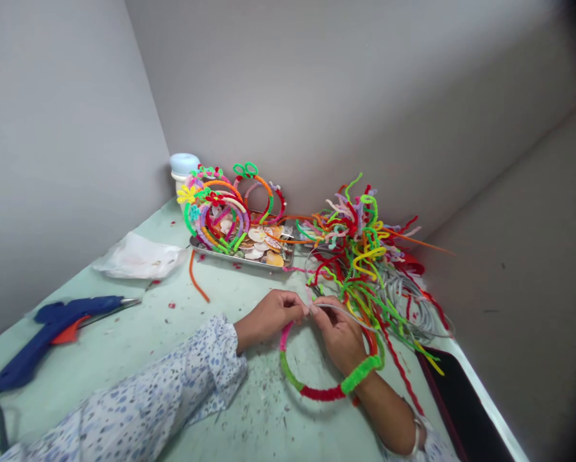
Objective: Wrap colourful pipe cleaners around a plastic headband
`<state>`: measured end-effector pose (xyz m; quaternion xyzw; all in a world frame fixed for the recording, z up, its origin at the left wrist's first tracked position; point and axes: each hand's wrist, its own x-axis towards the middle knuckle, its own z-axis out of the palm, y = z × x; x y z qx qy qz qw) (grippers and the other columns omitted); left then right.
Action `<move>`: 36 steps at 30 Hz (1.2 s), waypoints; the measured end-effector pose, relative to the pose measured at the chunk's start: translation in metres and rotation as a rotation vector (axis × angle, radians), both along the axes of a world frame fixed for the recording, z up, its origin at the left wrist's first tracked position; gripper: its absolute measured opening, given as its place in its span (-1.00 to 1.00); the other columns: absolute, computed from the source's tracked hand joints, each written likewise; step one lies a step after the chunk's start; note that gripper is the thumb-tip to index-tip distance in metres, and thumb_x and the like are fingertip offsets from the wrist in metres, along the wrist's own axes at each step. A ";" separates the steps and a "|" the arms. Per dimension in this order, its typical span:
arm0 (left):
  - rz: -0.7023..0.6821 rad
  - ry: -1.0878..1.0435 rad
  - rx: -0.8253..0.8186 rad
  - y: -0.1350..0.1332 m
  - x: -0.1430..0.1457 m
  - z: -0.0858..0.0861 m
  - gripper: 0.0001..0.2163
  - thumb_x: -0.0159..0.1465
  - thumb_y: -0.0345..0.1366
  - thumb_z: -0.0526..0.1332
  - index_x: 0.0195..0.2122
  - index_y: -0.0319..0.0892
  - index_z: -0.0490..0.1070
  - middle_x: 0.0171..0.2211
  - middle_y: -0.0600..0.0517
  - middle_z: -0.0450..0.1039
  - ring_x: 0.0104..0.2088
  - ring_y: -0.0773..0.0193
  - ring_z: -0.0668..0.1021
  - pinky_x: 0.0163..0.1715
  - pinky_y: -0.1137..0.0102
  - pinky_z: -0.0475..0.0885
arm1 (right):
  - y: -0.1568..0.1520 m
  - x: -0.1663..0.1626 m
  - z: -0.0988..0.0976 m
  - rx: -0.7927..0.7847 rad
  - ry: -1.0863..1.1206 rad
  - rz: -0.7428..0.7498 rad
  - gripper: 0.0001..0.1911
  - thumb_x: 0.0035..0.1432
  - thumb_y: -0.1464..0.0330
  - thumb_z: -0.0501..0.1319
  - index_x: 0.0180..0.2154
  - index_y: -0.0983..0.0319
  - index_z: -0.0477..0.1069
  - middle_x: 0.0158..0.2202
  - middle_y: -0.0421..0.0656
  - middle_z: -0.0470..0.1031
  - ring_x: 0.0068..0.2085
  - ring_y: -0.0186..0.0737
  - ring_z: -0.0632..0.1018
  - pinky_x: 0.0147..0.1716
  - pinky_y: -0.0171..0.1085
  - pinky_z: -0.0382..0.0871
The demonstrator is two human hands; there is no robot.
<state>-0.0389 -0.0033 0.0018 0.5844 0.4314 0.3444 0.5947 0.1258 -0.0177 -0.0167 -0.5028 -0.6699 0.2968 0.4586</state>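
Note:
Both my hands meet at the middle of the table, working on a headband wrapped in pink, green, red and orange pipe cleaner. My left hand pinches a pale pink bit at the band's upper end. Close beside it, my right hand is closed on the same spot, with a grey strand of the band running out over its fingers. The wrapped loop hangs below the hands and passes around the right wrist. Fingertips hide the exact point being gripped.
Behind the hands lies a heap of pipe cleaners, with coiled grey wire beside it. A metal tray holds shell-like pieces and finished headbands. At left are a blue glue gun and a plastic bag; a dark phone-like slab lies right.

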 end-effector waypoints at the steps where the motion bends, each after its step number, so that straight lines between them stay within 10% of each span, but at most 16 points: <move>1: -0.001 0.005 -0.002 0.000 0.000 0.000 -0.83 0.08 -0.25 0.17 -0.52 -0.28 0.39 -0.66 0.14 0.25 -0.66 0.50 0.17 -0.62 0.52 0.07 | 0.000 0.000 0.001 -0.004 -0.003 0.002 -0.84 0.14 0.25 0.13 -0.34 0.19 0.38 -0.39 -0.21 0.43 -0.33 -0.25 0.45 -0.29 -0.30 0.31; 36: -0.024 0.024 0.024 0.000 0.001 -0.008 -0.77 0.11 -0.18 0.14 -0.51 -0.28 0.35 -0.63 0.13 0.24 -0.63 0.47 0.20 -0.60 0.51 0.08 | -0.002 0.001 0.003 -0.041 -0.069 0.027 -0.81 0.17 0.22 0.07 -0.34 0.19 0.34 -0.42 -0.22 0.40 -0.37 -0.26 0.42 -0.34 -0.32 0.29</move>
